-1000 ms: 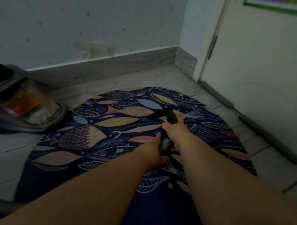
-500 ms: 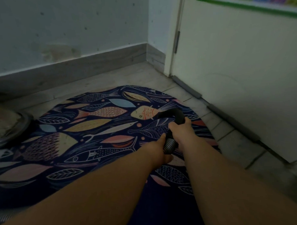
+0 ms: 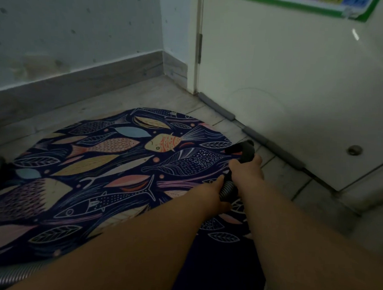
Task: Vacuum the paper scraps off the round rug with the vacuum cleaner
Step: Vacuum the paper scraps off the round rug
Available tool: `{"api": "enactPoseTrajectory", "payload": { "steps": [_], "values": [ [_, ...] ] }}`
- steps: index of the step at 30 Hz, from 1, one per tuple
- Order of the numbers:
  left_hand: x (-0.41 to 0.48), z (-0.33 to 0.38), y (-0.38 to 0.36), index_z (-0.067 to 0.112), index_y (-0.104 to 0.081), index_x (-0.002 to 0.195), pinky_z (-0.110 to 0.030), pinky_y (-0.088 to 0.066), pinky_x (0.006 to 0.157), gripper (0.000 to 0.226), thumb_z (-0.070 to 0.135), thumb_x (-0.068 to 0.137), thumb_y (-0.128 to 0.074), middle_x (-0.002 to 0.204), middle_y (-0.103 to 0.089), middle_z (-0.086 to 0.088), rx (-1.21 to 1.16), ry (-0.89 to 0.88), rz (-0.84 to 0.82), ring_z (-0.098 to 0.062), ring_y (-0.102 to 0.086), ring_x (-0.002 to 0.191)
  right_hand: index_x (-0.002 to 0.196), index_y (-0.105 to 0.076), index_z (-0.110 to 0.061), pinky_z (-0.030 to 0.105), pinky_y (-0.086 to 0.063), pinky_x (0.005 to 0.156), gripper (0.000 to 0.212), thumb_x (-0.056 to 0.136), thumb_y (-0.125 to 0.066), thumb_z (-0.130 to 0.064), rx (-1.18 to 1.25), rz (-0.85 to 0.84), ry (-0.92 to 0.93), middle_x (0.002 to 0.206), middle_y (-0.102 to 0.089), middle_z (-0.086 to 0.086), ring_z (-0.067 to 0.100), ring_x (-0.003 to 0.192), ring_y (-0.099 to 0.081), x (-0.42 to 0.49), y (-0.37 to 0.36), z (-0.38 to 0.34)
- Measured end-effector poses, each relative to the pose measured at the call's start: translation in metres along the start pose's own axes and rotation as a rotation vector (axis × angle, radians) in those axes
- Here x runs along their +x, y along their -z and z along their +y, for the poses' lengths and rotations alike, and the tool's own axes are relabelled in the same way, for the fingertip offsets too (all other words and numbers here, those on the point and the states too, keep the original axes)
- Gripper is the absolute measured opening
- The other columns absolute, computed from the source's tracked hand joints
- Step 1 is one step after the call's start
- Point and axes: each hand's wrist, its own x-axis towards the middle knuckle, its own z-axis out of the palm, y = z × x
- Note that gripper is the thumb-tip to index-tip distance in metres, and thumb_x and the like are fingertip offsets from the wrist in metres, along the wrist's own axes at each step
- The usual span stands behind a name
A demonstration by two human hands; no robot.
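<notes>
- Black curved plastic vacuum hose end [image 3: 244, 149]: located over the right-hand edge of the rug, near the foot of the door. Its open end points left, across the rug. Contact with the rug cannot be determined.
- Grey ribbed flexible hose [image 3: 227, 189]: joins the curved end and runs back between the two hands. A further ribbed length [image 3: 2, 276] lies at the bottom left corner of the view, on or beside the rug edge.
- Round dark blue rug with fish and leaf print [image 3: 119, 163]: lies flat on the floor. The pattern shows pink, yellow, pale blue and white figures.
- Right-hand grip [image 3: 248, 172]: fingers wrapped round the hose just behind the curved end, arm extended forward.
- Left-hand grip [image 3: 214, 195]: fingers curled round the ribbed section just behind the right hand, thumb lying along the hose, arm extended likewise.
- Pale grey tiled floor [image 3: 166, 95]: surrounds the rug.
- White door [image 3: 298, 83]: stands to the right, with a grey padded strip [image 3: 274, 146] along its bottom edge.
- Grey skirting board [image 3: 79, 85]: runs along the far wall.
- Lighting is dim; fine detail on the rug surface is not legible.
</notes>
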Motion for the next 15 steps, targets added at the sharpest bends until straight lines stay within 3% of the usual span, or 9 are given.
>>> {"api": "enactPoseTrajectory", "payload": {
  "steps": [8,12,15],
  "values": [
    [-0.008,-0.003,-0.009,0.031,0.007,0.152,-0.033,-0.040,0.098,0.088,0.042,0.092,-0.057,0.142,-0.045,-0.012,0.019,-0.008,0.021,-0.027,-0.047,0.125,0.154,-0.009,-0.030,0.044,-0.054,0.077,0.079,0.092,-0.058,-0.026,-0.015,0.036,-0.019,0.145,-0.041,0.018,0.040,0.105,-0.057,-0.012,0.001,0.008],
    [-0.013,-0.017,-0.003,0.027,0.009,0.151,-0.035,-0.039,0.104,0.087,0.043,0.093,-0.054,0.144,-0.042,-0.014,0.058,0.016,0.060,-0.029,-0.044,0.128,0.154,-0.009,-0.031,0.040,-0.052,0.066,0.077,0.094,-0.057,-0.027,-0.005,-0.008,-0.030,0.141,-0.041,0.020,0.033,0.081,-0.053,-0.024,-0.008,0.003],
    [-0.013,-0.028,0.000,0.027,0.012,0.151,-0.036,-0.039,0.104,0.089,0.040,0.093,-0.055,0.146,-0.041,-0.014,0.042,0.044,0.076,-0.029,-0.044,0.128,0.158,-0.005,-0.030,0.031,-0.037,0.053,0.076,0.099,-0.053,-0.027,-0.051,-0.059,-0.012,0.144,-0.040,0.020,0.024,0.063,-0.036,-0.026,-0.016,-0.004]
  ]
}}
